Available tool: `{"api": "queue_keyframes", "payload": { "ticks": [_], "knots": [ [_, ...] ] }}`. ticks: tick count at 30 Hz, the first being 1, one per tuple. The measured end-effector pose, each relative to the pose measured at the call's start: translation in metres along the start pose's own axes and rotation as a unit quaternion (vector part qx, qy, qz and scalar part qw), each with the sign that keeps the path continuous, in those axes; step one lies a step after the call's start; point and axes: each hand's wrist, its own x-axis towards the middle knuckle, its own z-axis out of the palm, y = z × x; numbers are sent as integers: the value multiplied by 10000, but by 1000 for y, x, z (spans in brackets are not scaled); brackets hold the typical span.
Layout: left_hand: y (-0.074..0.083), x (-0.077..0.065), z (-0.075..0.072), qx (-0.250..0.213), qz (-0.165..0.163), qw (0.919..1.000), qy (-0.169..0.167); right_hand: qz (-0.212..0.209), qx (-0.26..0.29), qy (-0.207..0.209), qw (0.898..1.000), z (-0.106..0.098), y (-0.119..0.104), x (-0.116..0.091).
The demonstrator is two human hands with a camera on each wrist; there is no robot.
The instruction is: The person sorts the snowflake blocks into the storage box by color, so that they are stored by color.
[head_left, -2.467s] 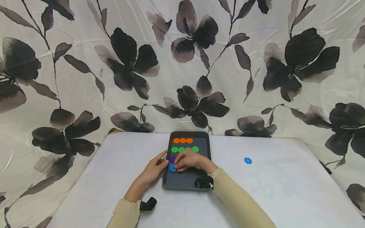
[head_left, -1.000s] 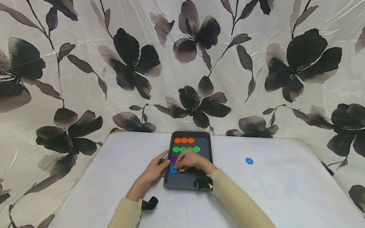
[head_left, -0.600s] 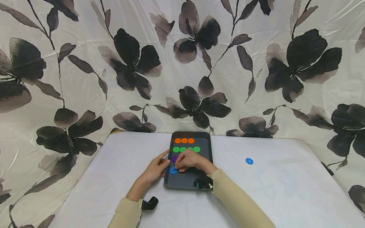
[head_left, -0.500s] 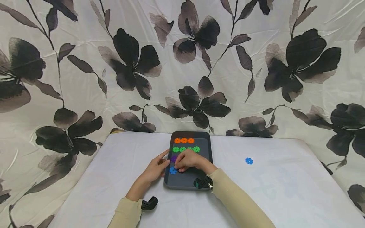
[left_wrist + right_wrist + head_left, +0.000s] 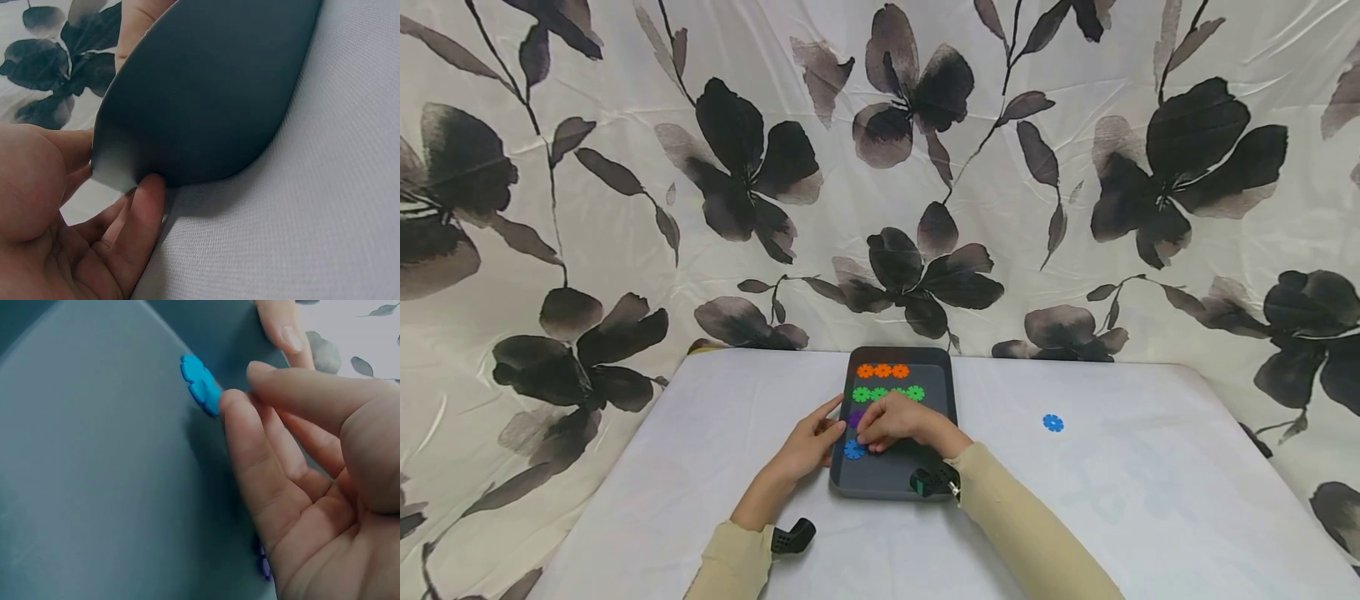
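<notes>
My right hand (image 5: 895,421) pinches the edge of a blue flower-shaped disc (image 5: 853,449) between thumb and index finger, at the left side of a dark grey tray (image 5: 891,486). In the right wrist view the blue disc (image 5: 201,384) is tilted at the fingertips, over the tray floor. A purple disc (image 5: 855,418) lies just beyond it, partly hidden by the right hand. My left hand (image 5: 805,442) grips the tray's left rim; in the left wrist view the thumb is at the rim and a fingertip (image 5: 150,194) presses the outer wall.
Inside the tray, orange discs (image 5: 883,371) form the far row, with a row of green discs (image 5: 915,392) nearer, partly covered by the right hand. Another blue disc (image 5: 1053,423) lies on the white table (image 5: 1075,500) to the right. A floral cloth (image 5: 737,208) hangs behind.
Compared with 2.5 s ago, the pinched blue disc sits slightly nearer the tray's near edge. Both hands keep almost the same place; the view shifts a little.
</notes>
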Motion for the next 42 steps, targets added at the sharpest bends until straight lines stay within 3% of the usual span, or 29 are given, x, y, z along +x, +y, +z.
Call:
{"api": "queue_keyframes", "payload": {
  "ticks": [11,22,31,37,42],
  "knots": [
    [3,-3,2,-48,55,10000,-12,-281,130,-116,9995,-19,-17,-19],
    [3,-5,3,44,8,10000,-9,-582,-143,223,9980,-68,-24,-67],
    [1,-7,4,224,-47,9997,112,-293,-168,989,9945,-118,-8,-105],
    [2,-8,4,289,33,9994,170,-244,-126,1801,9833,-154,11,-135],
    [5,-7,3,243,61,9996,147,-221,-114,2213,9749,-179,27,-157]
  ]
}}
